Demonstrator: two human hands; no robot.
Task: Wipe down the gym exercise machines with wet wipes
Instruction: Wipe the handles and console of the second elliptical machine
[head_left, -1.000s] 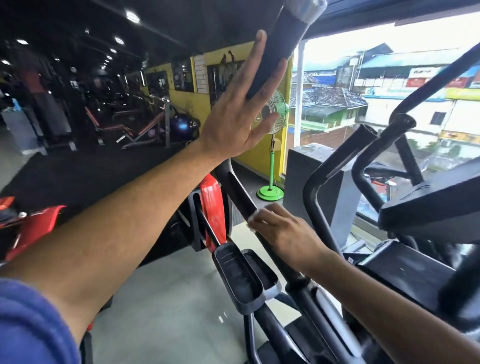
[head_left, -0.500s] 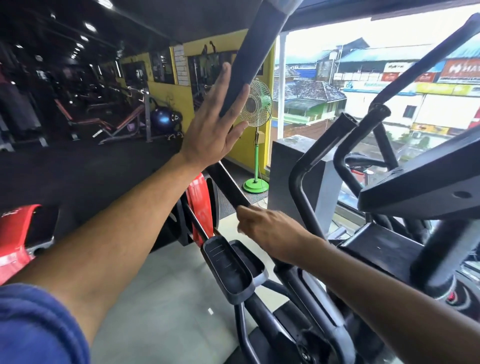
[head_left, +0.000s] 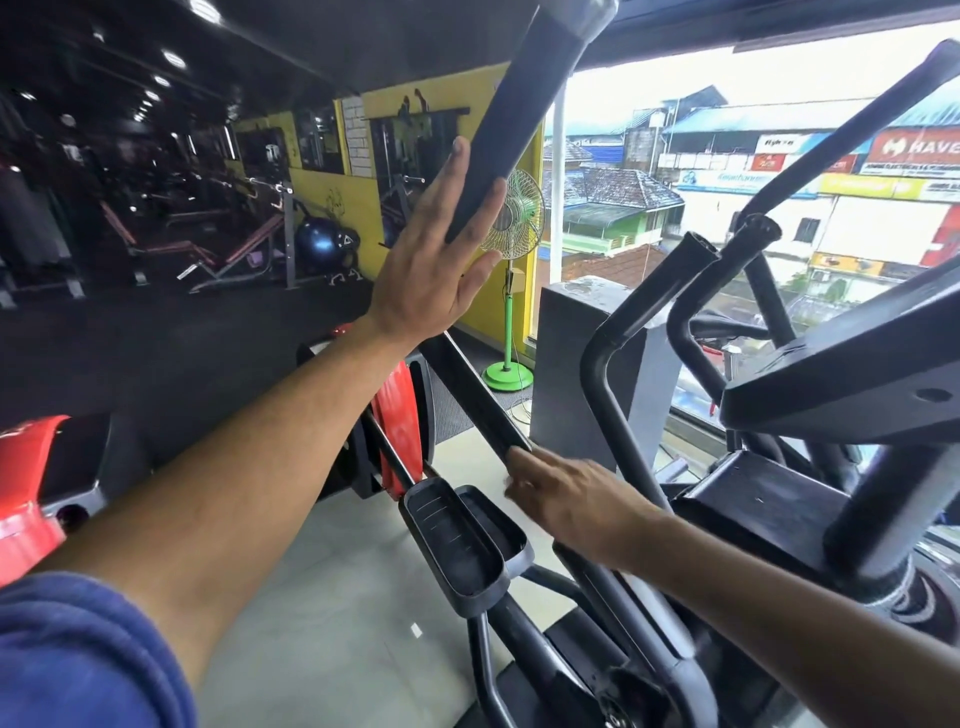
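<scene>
Legible text is found only outside the window, on the shopfronts across the street. On a red signboard (head_left: 914, 148) at the far right, white capitals "HAVE" are read beside a white emblem; the word is cut off by the frame edge. On a white signboard (head_left: 782, 143) to its left, dark lettering is seen but cannot be made out. Lettering on the blue banner (head_left: 727, 179) and yellow banner (head_left: 865, 185) below is too blurred to read.
</scene>
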